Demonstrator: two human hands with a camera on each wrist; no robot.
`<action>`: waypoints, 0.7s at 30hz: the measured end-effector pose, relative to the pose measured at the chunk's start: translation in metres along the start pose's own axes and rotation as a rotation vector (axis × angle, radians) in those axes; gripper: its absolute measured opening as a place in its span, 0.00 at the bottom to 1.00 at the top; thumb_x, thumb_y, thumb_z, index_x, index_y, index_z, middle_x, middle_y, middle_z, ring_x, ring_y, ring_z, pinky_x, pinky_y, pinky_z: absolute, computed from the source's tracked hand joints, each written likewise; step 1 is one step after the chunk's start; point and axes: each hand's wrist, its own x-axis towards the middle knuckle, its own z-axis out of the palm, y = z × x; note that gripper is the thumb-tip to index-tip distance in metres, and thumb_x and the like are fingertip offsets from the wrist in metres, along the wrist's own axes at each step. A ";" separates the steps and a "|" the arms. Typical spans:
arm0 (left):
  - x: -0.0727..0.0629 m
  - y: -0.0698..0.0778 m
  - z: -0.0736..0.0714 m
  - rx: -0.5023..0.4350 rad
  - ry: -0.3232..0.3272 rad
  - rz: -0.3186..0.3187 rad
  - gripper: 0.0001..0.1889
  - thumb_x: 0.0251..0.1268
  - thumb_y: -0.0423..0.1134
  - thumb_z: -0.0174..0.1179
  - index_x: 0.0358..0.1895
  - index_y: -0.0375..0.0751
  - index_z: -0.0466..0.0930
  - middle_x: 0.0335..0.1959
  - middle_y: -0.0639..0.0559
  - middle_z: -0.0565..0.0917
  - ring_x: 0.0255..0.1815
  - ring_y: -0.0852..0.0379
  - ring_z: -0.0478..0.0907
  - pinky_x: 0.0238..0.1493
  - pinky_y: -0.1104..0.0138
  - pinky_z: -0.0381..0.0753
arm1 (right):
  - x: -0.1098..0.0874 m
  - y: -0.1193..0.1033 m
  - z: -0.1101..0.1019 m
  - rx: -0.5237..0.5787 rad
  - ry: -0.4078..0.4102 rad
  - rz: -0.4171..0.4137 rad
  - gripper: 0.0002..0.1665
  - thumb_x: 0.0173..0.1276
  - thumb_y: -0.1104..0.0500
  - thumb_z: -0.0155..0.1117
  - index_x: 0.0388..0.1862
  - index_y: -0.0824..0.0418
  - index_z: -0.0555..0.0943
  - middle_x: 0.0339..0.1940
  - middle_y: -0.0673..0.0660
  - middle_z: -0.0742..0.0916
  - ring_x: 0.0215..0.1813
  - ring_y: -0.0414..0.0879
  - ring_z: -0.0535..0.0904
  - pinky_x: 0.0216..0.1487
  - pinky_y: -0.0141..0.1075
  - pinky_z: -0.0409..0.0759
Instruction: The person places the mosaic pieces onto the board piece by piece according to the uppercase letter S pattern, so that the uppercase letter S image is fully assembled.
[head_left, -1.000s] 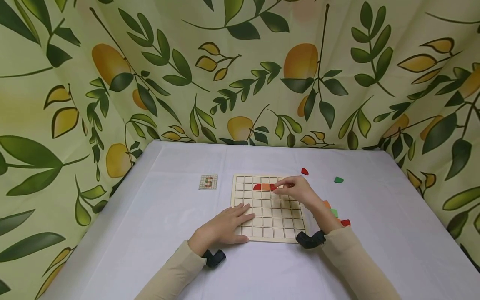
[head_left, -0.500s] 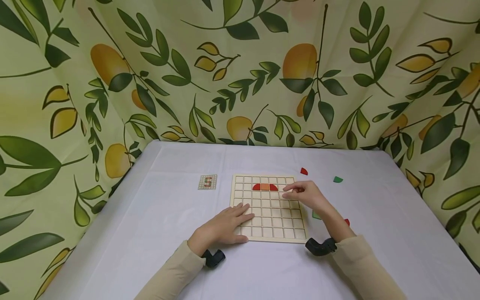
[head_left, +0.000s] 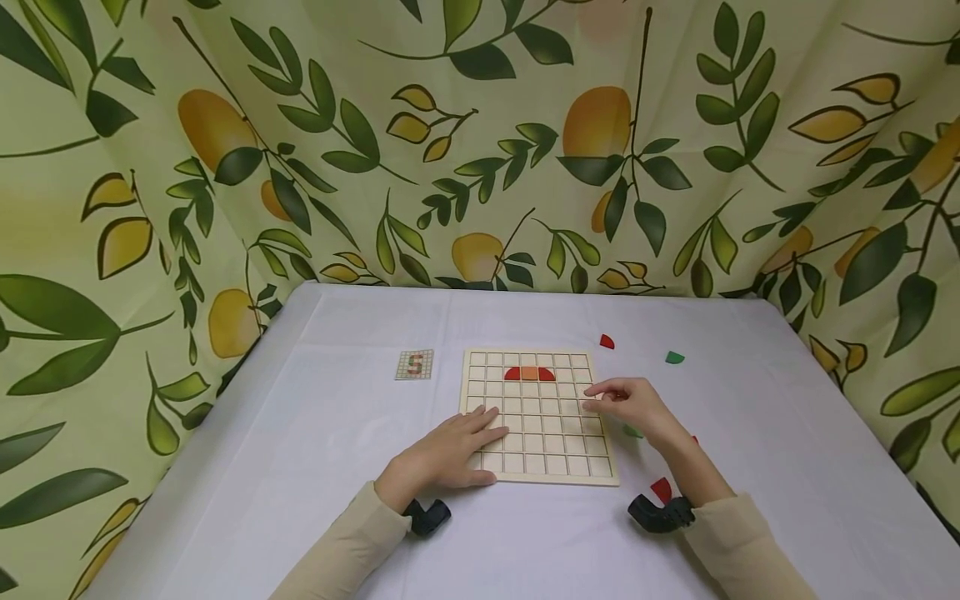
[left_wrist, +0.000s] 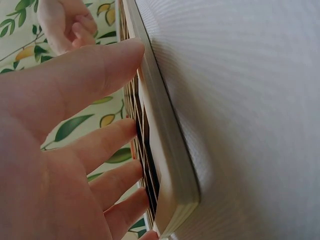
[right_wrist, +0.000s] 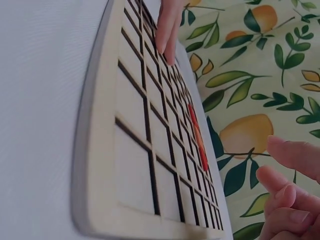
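A wooden grid board (head_left: 543,427) lies on the white-covered table. In its second row from the far edge sit a red quarter-round tile (head_left: 513,375), an orange square tile (head_left: 529,373) and another red quarter-round tile (head_left: 547,375), side by side. My left hand (head_left: 450,450) rests with spread fingers on the board's near left corner; the left wrist view shows its thumb (left_wrist: 117,62) at the board's edge. Over the board's right edge hovers my right hand (head_left: 632,408). In the right wrist view its thumb and index finger (right_wrist: 295,155) are apart, with nothing between them.
Left of the board lies a small pattern card (head_left: 414,364) with an S on a grid. Loose tiles lie to the right: a red one (head_left: 607,342), a dark green one (head_left: 675,357), a light green one (head_left: 633,432) and a red one (head_left: 661,489). The right arm hides others.
My right hand has let go of the right-hand red tile, which stays in the row, and has moved right and nearer to me. The left hand has stayed put.
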 end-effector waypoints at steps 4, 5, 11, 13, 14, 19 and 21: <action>0.000 0.000 0.000 -0.002 0.004 0.003 0.35 0.63 0.53 0.60 0.73 0.52 0.62 0.79 0.49 0.56 0.81 0.47 0.51 0.79 0.52 0.56 | -0.003 0.007 -0.002 0.006 -0.005 0.005 0.21 0.60 0.56 0.70 0.48 0.68 0.83 0.21 0.48 0.73 0.30 0.40 0.65 0.26 0.29 0.63; -0.001 0.000 0.000 -0.004 0.005 0.003 0.35 0.63 0.53 0.61 0.73 0.52 0.62 0.79 0.49 0.56 0.81 0.47 0.51 0.79 0.52 0.56 | -0.004 0.008 -0.002 0.006 -0.004 0.008 0.21 0.60 0.56 0.70 0.48 0.68 0.83 0.20 0.48 0.73 0.29 0.40 0.65 0.26 0.29 0.63; -0.001 0.000 -0.001 -0.002 0.000 0.002 0.35 0.63 0.53 0.61 0.73 0.52 0.63 0.79 0.49 0.56 0.81 0.47 0.52 0.79 0.52 0.56 | -0.010 0.018 -0.004 -0.019 -0.016 0.011 0.22 0.59 0.55 0.71 0.48 0.68 0.83 0.19 0.47 0.72 0.28 0.40 0.66 0.28 0.29 0.63; -0.002 0.001 -0.001 -0.001 -0.002 0.001 0.35 0.63 0.53 0.60 0.73 0.52 0.63 0.79 0.49 0.56 0.81 0.47 0.52 0.79 0.52 0.56 | -0.012 0.021 -0.006 -0.028 -0.032 0.010 0.22 0.59 0.55 0.71 0.48 0.68 0.83 0.19 0.47 0.73 0.29 0.40 0.66 0.28 0.29 0.64; -0.001 0.001 -0.001 -0.002 -0.004 -0.001 0.35 0.63 0.53 0.60 0.73 0.52 0.62 0.79 0.49 0.56 0.81 0.47 0.51 0.79 0.52 0.56 | -0.012 0.023 -0.007 -0.032 -0.038 0.009 0.22 0.59 0.55 0.71 0.49 0.68 0.83 0.19 0.48 0.74 0.29 0.40 0.67 0.28 0.29 0.64; -0.001 0.002 -0.002 -0.007 -0.009 -0.006 0.35 0.64 0.53 0.60 0.73 0.52 0.62 0.79 0.49 0.55 0.81 0.48 0.50 0.80 0.52 0.55 | -0.011 0.029 -0.016 -0.055 -0.100 -0.036 0.22 0.58 0.55 0.72 0.47 0.68 0.83 0.21 0.49 0.75 0.26 0.39 0.68 0.25 0.28 0.65; -0.001 0.001 -0.002 -0.007 -0.011 -0.008 0.35 0.64 0.53 0.60 0.73 0.53 0.61 0.79 0.50 0.55 0.81 0.48 0.50 0.80 0.53 0.54 | -0.011 0.033 -0.021 -0.065 -0.123 -0.052 0.21 0.56 0.55 0.73 0.45 0.67 0.84 0.20 0.49 0.74 0.23 0.38 0.66 0.21 0.28 0.63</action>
